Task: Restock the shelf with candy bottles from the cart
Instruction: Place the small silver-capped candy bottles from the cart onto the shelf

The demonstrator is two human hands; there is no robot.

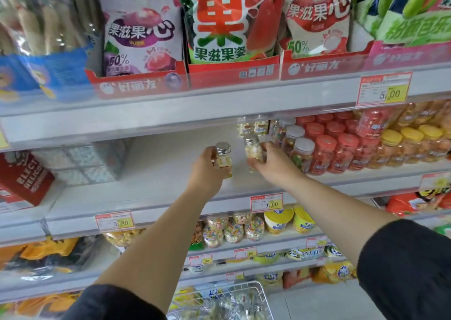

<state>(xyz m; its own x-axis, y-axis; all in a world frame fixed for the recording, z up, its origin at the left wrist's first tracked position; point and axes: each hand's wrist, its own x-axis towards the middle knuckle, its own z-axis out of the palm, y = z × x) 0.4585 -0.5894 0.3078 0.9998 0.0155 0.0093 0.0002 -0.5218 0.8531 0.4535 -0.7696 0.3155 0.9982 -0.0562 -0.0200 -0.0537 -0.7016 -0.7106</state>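
Candy bottles [223, 159]: two small clear ones with silver caps, one in each hand, over the bare white shelf [158, 163].
Left hand [207, 170]: fingers wrapped round the left bottle [223, 161], which stands upright.
Right hand [274, 166]: grasping the right bottle [253, 150] from the side; it leans slightly.
Contact with shelf: cannot tell whether either base touches.
Neighbours: back-row bottles [253, 127] at the rear of the shelf; silver-lidded jars [301, 148] just right of the right hand, red-lidded jars [341, 148] beyond them.
Cart [264, 295]: wire, low between the arms, with blurred spare bottles [231, 305] inside.
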